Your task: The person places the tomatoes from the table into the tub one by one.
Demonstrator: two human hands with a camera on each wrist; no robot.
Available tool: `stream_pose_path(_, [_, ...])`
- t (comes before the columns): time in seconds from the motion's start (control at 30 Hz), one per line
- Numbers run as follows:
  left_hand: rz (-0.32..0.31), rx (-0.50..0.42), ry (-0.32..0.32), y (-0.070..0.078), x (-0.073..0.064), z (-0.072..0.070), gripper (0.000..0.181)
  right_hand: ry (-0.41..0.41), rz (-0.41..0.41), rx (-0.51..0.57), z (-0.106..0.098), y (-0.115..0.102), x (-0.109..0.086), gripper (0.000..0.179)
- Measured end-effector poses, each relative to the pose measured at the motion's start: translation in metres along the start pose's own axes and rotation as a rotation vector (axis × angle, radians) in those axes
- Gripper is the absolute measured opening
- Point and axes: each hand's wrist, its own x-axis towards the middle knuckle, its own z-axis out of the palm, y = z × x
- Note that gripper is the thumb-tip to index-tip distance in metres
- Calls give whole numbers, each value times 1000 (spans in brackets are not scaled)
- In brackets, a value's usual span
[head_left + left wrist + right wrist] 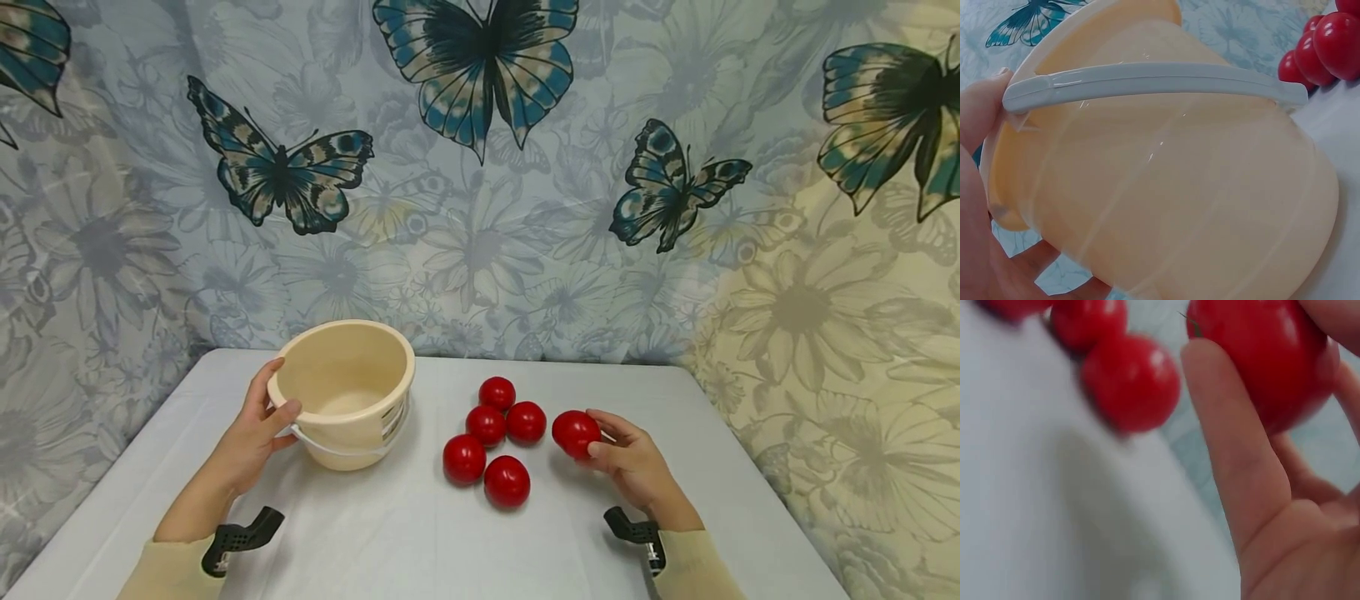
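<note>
My left hand (pixel 255 425) grips the rim of a cream plastic bucket (pixel 352 446) standing on the left of the table, its mouth tipped a little. In the left wrist view the thumb lies along the rim and other fingers show below the bucket wall (pixel 1166 181). A pale handle (pixel 1160 81) hangs down across the side. My right hand (pixel 637 467) holds a red tomato (pixel 574 433) between thumb and fingers, above the table. A bit of green stem (pixel 1196 328) shows on it. Several more tomatoes (pixel 507 482) lie grouped between bucket and right hand.
A white-covered table (pixel 420 550) bears everything. Right behind its far edge hangs a butterfly-patterned cloth (pixel 480 275), which also runs along both sides. Black straps with small devices (pixel 242 537) sit on both wrists.
</note>
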Motion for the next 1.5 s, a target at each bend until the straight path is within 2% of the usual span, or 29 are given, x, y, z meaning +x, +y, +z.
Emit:
stream_pose_path(0.2, [3, -8, -7, 0, 1, 2, 75, 24, -66, -23, 24, -37, -2, 49])
stream_pose_path(0.43, [-3, 7, -11, -1, 0, 7, 76, -32, -127, 10, 55, -71, -1, 45])
stream_pose_path(0.67, [1, 25, 0, 1, -3, 12, 76, -91, -135, 50, 85, -101, 0, 46])
stream_pose_path(0.83, [0, 27, 3, 1, -3, 14, 74, -103, -112, 36, 109, -117, 4, 53])
stream_pose_path(1.17, [9, 26, 1, 0, -3, 15, 75, -165, -87, 22, 155, -135, 18, 55])
stream_pose_path(1.5, [17, 25, 2, -1, -3, 15, 76, -165, -26, -35, 198, -130, 36, 50])
